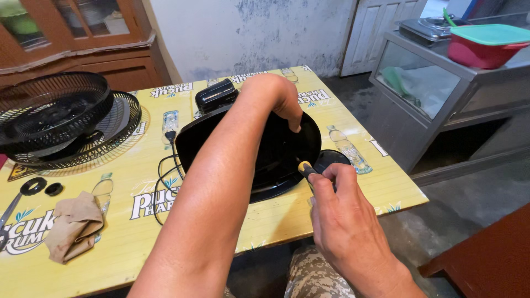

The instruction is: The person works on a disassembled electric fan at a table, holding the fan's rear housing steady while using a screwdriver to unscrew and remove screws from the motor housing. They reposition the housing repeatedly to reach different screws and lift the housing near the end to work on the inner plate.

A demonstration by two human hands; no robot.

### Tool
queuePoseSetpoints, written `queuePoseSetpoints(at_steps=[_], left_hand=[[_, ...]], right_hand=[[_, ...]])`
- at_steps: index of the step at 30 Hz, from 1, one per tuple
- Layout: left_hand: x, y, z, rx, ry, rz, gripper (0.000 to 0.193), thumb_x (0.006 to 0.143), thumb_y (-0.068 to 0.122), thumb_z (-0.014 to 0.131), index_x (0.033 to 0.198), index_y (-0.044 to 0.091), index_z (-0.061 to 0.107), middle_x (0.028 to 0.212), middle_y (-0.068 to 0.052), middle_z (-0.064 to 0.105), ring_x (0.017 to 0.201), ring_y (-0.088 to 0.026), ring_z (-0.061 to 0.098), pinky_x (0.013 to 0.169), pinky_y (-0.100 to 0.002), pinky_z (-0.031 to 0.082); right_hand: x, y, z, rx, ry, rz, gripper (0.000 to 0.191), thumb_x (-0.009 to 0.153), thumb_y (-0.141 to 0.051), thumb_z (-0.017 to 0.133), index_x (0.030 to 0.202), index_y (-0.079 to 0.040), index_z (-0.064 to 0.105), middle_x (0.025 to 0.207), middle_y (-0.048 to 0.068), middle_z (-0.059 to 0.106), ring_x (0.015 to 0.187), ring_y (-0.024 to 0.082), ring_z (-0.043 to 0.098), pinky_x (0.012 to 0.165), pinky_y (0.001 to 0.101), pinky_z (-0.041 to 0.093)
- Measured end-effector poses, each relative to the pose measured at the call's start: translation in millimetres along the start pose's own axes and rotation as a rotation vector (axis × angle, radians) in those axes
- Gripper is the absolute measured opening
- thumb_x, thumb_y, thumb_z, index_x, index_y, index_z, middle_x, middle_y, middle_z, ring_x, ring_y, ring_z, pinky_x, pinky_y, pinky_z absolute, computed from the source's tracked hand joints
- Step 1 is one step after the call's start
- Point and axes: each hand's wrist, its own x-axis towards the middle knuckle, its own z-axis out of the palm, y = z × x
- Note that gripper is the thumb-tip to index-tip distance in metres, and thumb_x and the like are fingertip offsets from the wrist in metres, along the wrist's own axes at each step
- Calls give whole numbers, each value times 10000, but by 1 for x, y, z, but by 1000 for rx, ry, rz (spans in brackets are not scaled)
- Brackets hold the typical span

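The glossy black plastic oval fan base (276,160) lies tipped on the counter (287,221), which is covered with a smooth yellow printed sheet. The left hand (279,99) curls over the base's upper rim, its grip pressed onto the plastic. The right hand (342,215) has its grip wrapped tight around a screwdriver with a yellow-and-black handle (305,168), whose tip points into the base's hollow. A black boxy motor housing (216,95) sits just behind the base, and a thin black power cord (163,185) loops beside it. At the counter's left end, 2 round black wire fan guards (61,118) are stacked, near a crumpled tan cloth (74,225) and 2 small black plastic rings (44,187). The wall behind is pale and blotched, with a brown wooden cabinet (83,38) at left. To the right, a grey metal stand (441,83) carries a red tub with a green lid (486,44). Bare grey floor (469,204) lies open past the counter's right edge.
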Motion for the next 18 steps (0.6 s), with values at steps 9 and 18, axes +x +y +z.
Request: queuePoseSetpoints(at_steps=[9,18], left_hand=[[26,34,12,274,-32,44,496,686,332,923,1153,198,819,1161,-22,800,1064,-235,765,925,-410,570],[11,32,16,155,127,88,679,776,667,785,1235,168,740,1252,-43,726,1170,-297,680,946,-440,537]], right_hand=[[6,5,5,-28,45,-7,378,819,-30,669,1184,23,586,1094,201,518,879,375,635,730,476,534],[2,0,11,-122,7,22,361,894,-131,698,1209,12,594,1001,148,564,882,326,643,705,448,543]])
